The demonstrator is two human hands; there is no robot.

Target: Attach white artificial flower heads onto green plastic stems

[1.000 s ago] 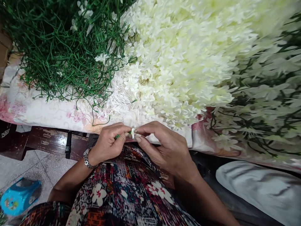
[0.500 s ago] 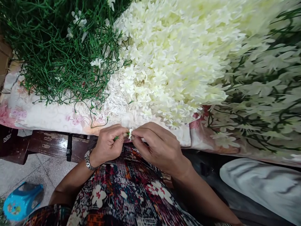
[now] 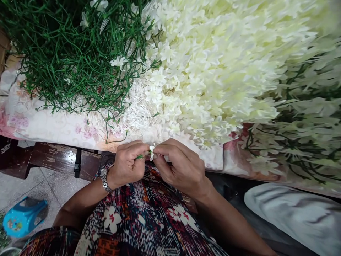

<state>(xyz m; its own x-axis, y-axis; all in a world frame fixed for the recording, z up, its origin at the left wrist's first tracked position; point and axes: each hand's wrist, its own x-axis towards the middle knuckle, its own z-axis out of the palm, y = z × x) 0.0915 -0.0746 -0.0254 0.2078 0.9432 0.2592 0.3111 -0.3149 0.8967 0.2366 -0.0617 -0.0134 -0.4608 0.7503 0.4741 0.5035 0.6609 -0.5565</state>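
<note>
My left hand (image 3: 128, 163) pinches a thin green stem (image 3: 139, 156) at the table's near edge, a metal watch on its wrist. My right hand (image 3: 181, 165) meets it fingertip to fingertip and pinches a small white flower (image 3: 152, 148) at the stem's tip. Both hands are closed over my patterned lap. Just beyond them lies a big heap of cream-white flowers (image 3: 213, 64). To its left is a pile of bare green stems (image 3: 71, 53), with thin white plastic pieces (image 3: 135, 110) between the two heaps.
A floral cloth (image 3: 53, 124) covers the table, whose dark wooden frame (image 3: 58, 160) shows beneath. Finished green sprigs with white flowers (image 3: 301, 135) lie at the right. A blue plastic stool (image 3: 22, 217) stands on the tiled floor at lower left. A grey-white bundle (image 3: 293, 209) sits at lower right.
Both hands stay pinched together at the table edge; the fingers shifted slightly around the flower and stem. The view swayed a little left, then right.
</note>
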